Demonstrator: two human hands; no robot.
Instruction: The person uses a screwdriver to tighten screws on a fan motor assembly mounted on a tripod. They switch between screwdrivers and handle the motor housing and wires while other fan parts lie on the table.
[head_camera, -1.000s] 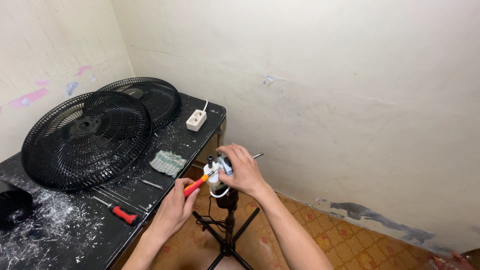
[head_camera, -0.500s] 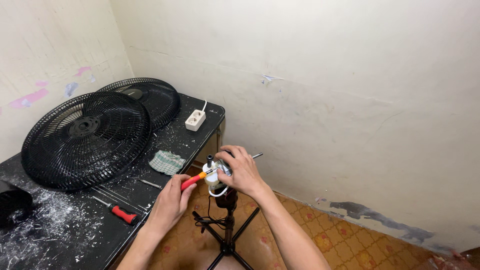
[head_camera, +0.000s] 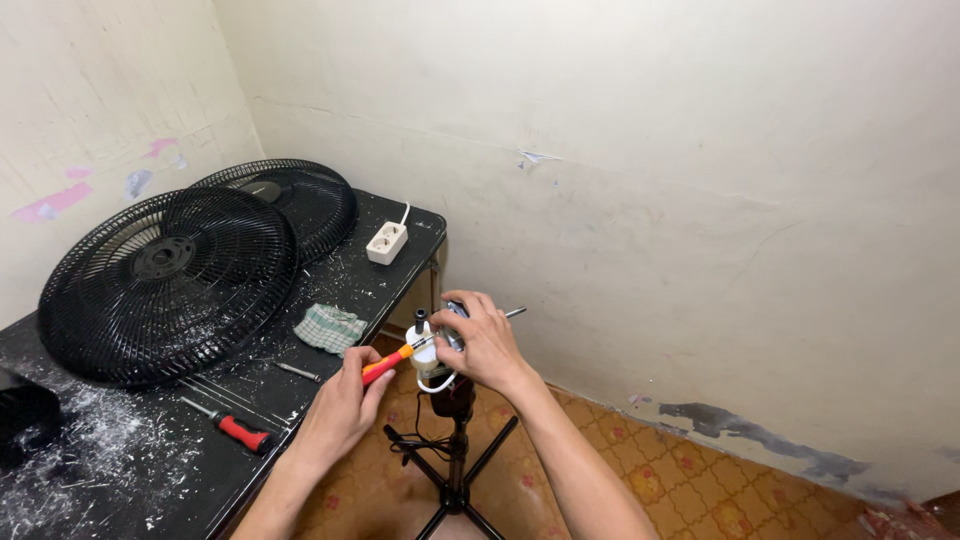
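My left hand (head_camera: 340, 410) is closed around the orange-and-red handle of a screwdriver (head_camera: 392, 360), whose shaft points up and to the right into the small fan motor (head_camera: 432, 345). My right hand (head_camera: 485, 345) is wrapped over the top of that motor, fingers curled around it, gripping it from the right side. A thin metal shaft sticks out from under my right hand toward the wall.

The motor sits at the top of a black tripod stand (head_camera: 455, 450), and I take that stand as my landmark. The stand rests on the patterned tile floor (head_camera: 640, 470), its legs spreading out below my wrists. A white cord loops just under the motor, above the stand's pole.

To the left of the stand is a black table (head_camera: 300, 375) speckled with white flecks. Nearest the stand on it lies a folded checked cloth (head_camera: 330, 327). Further left and lower, a second screwdriver (head_camera: 230, 428) with a red handle lies flat, with a few thin metal rods beside it. Beyond these, two black fan grilles (head_camera: 170, 285) lean against the corner walls, one overlapping the other. A white power strip (head_camera: 387, 242) sits at the table's far end, above and left of the stand.
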